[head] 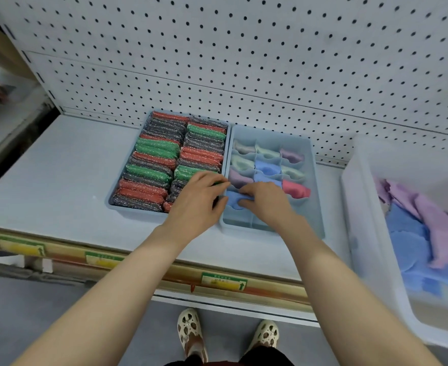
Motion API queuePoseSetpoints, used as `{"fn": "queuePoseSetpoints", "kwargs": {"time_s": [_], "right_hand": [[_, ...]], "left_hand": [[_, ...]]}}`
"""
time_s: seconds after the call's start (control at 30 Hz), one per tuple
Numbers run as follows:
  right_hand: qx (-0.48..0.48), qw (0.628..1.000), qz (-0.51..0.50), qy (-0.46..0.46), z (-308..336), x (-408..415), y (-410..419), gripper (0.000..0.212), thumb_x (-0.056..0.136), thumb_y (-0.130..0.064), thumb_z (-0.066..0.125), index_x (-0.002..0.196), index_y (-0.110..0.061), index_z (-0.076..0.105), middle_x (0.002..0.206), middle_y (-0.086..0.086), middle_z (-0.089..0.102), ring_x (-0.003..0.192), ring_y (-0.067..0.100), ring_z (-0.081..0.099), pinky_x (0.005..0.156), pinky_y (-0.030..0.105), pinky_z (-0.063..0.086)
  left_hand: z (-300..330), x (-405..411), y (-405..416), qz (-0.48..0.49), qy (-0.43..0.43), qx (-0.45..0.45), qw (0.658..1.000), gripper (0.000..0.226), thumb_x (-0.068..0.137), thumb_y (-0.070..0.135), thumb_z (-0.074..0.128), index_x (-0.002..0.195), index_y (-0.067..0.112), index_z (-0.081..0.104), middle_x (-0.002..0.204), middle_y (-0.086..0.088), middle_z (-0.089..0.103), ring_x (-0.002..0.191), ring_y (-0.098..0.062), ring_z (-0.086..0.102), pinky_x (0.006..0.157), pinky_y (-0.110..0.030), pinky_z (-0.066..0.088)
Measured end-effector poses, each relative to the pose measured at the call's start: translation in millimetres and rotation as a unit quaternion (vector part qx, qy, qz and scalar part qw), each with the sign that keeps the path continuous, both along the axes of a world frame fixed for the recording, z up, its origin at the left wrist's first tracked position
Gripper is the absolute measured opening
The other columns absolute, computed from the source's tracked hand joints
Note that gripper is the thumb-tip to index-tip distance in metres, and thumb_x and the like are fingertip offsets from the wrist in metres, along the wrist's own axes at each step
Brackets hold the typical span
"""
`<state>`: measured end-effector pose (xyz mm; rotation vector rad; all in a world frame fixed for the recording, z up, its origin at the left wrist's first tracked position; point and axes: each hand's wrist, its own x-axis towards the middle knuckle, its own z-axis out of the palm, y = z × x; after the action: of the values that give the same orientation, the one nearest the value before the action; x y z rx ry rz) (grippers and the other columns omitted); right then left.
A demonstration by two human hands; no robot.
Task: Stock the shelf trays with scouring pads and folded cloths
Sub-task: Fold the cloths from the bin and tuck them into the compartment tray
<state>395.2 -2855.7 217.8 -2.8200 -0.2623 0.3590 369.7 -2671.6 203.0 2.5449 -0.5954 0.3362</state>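
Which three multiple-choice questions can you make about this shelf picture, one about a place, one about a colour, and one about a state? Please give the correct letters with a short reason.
1. Where is the tray of scouring pads relative to the divided cloth tray?
A. To its left, side by side
B. Stacked on top of it
C. Hanging on the pegboard

2. What colour is the cloth under the right hand?
A. Yellow
B. Blue
C. Black

3. What state are the nearest compartments of the divided cloth tray in?
A. Packed with scouring pads
B. Covered by a lid
C. No cloth shows in them

Answers:
1. A, the two trays sit next to each other on the shelf.
2. B, the right hand's fingers press on a blue cloth while the left hand rests at the trays' shared edge.
3. C, only bare tray floor shows in the front row.
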Motion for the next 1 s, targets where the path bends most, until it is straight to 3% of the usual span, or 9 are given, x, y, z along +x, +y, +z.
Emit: {"fn": "queuePoseSetpoints", "kwargs": {"time_s": [0.13,0.27,0.4,0.53,0.63,0.73,0.83,0.93,1.0], "right_hand": [[0.122,0.992,-0.017,-0.002,30,-12,-30,0.032,0.091,-0.024,0.065,0.123,-0.026,0.067,0.095,-0.011,0.062,0.083,0.008,0.055,0.076,0.024,0.043],[0.189,0.967,-0.132,-0.108,68,-26,-118,0.02,0.088,-0.02,0.066,0.106,-0.026,0.073,0.088,-0.011,0.07,0.066,-0.003,0.06,0.065,0.005,0.039],[0.072,0.934,-0.303,-0.177,75,-44,-236,0.023,0.088,-0.01,0.059,0.106,-0.018,0.072,0.093,0.007,0.074,0.081,0.026,0.067,0.068,0.019,0.04],[-0.18,0.915,-0.36,-0.013,42,-64,-324,0.037,0.093,-0.022,0.058,0.126,-0.006,0.053,0.125,0.015,0.062,0.116,0.034,0.059,0.095,0.035,0.044],[-0.172,0.911,-0.375,0.01,34,-68,-354,0.029,0.094,-0.013,0.053,0.122,-0.008,0.058,0.125,0.015,0.062,0.115,0.033,0.06,0.09,0.036,0.047],[-0.019,0.914,-0.401,-0.05,64,-42,-365,0.013,0.086,-0.008,0.052,0.085,-0.005,0.065,0.092,0.014,0.067,0.083,0.033,0.059,0.068,0.031,0.043],[0.191,0.903,-0.384,-0.035,116,-22,-358,0.014,0.082,-0.02,0.058,0.07,-0.015,0.053,0.072,0.005,0.051,0.068,0.027,0.052,0.057,0.032,0.036],[0.521,0.765,-0.379,-0.012,147,-21,-347,0.026,0.087,-0.025,0.055,0.063,-0.021,0.048,0.059,0.006,0.044,0.054,0.02,0.042,0.05,0.03,0.031],[0.57,0.755,-0.325,-0.007,162,-23,-336,0.032,0.095,-0.02,0.051,0.063,-0.016,0.049,0.058,0.009,0.045,0.053,0.019,0.044,0.052,0.03,0.034]], "left_hand": [[13,5,-13,0.033,-0.012,0.012,0.999,0.014,0.087,0.011,0.065,0.095,0.011,0.077,0.096,-0.001,0.071,0.096,-0.026,0.056,0.087,-0.034,0.045],[30,18,-56,0.02,-0.022,0.003,1.0,0.009,0.083,0.008,0.07,0.08,0.015,0.075,0.08,-0.003,0.072,0.076,-0.029,0.062,0.078,-0.034,0.037],[49,20,-125,0.003,-0.016,-0.034,0.999,0.011,0.083,0.01,0.066,0.084,0.015,0.076,0.085,-0.005,0.074,0.081,-0.03,0.065,0.075,-0.031,0.045],[64,21,-188,-0.032,-0.003,-0.034,0.999,0.012,0.083,0.012,0.064,0.083,0.016,0.076,0.087,-0.007,0.073,0.084,-0.03,0.065,0.072,-0.03,0.039],[68,20,-224,-0.042,0.013,-0.071,0.997,0.017,0.085,0.011,0.068,0.099,0.014,0.076,0.099,-0.006,0.073,0.092,-0.029,0.065,0.08,-0.029,0.04],[75,25,-253,-0.044,0.04,-0.106,0.993,0.023,0.089,0.014,0.065,0.111,0.016,0.072,0.108,-0.003,0.07,0.098,-0.023,0.064,0.084,-0.022,0.037],[89,28,-279,-0.037,0.145,-0.206,0.967,0.033,0.09,0.023,0.066,0.123,0.023,0.063,0.114,0.003,0.063,0.101,-0.014,0.061,0.094,-0.032,0.049],[109,27,-295,-0.078,0.223,-0.252,0.939,0.064,0.08,0.04,0.076,0.137,0.035,0.046,0.132,0.008,0.05,0.117,-0.009,0.052,0.098,-0.027,0.045],[123,22,-299,-0.145,0.191,-0.221,0.945,0.089,0.068,0.044,0.084,0.142,0.043,0.034,0.143,0.016,0.036,0.129,-0.002,0.039,0.103,-0.022,0.036]]}}
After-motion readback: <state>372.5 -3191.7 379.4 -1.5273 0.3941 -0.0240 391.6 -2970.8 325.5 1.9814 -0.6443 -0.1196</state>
